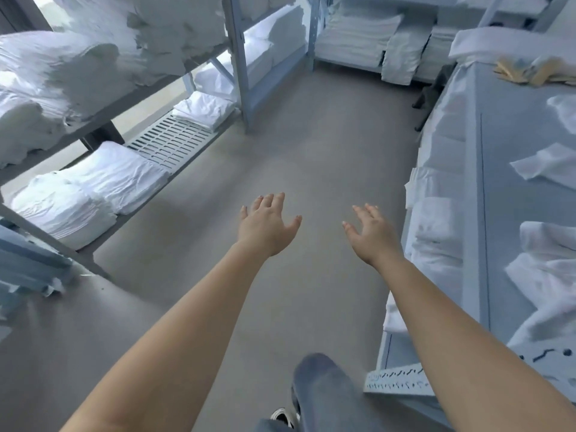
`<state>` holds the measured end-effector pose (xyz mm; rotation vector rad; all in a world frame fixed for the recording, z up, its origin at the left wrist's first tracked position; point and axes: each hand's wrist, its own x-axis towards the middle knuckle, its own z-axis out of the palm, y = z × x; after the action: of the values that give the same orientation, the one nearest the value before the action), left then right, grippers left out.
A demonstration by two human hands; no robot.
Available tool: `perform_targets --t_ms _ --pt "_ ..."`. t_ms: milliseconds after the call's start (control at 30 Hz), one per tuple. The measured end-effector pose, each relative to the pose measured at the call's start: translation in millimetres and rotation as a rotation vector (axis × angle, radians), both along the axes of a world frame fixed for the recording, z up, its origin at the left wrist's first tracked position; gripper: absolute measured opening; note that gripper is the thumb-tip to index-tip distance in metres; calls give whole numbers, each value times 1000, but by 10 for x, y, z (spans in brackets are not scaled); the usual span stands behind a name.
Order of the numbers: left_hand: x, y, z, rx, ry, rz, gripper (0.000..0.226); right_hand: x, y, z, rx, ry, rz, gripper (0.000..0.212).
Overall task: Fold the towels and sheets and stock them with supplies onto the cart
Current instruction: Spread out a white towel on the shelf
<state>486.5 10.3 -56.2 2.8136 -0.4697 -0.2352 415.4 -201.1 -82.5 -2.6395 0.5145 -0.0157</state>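
Towels and sheets fill the head view on every side of you. On your left, a grey metal shelving rack (103,120) carries heaped white linen (62,73) on its upper level and folded white stacks (93,188) on the lowest level, beside a bare stretch of white slatted shelf (174,141). Another folded stack (205,109) lies further along that bottom level. At the far end, more folded white piles (358,39) sit on a second rack.

On your right stands a pale blue-grey work surface (511,169) with loose white cloths (548,166) scattered on top, crumpled and unfolded, well apart from each other. Folded white pieces (436,232) are stored in the side below its edge. Some yellowish items (536,71) lie at its far end; you cannot tell what they are. A strip along the near edge (396,380) bears small dark marks that are too blurred to read, and no brand or label elsewhere is legible.

Your left hand (265,227) is stretched out over the grey floor (311,135), fingers spread and straight, holding nothing. Your right hand (372,233) reaches forward near it, likewise spread with nothing in its grasp, just beside the edge of the work surface but not touching it. A grey trouser leg (321,388) and the tip of a shoe (282,416) show below.
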Motion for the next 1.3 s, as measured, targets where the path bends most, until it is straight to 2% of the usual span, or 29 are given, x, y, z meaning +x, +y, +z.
perform_targets --t_ms 367,600,867,1300 --pt "1327 -837 -201 13 4 -116 71 1112 -798 -194 19 -39 -124 55" --pt "2380 -1754 -90 37 19 -187 70 1911 -1604 -178 22 27 -197 54" --pt "3158 -2765 -5 47 23 -316 69 2532 -2386 -56 34 11 -292 53" --pt "4572 -4424 -205 12 -3 -552 69 3524 -3637 -221 14 31 -505 51"
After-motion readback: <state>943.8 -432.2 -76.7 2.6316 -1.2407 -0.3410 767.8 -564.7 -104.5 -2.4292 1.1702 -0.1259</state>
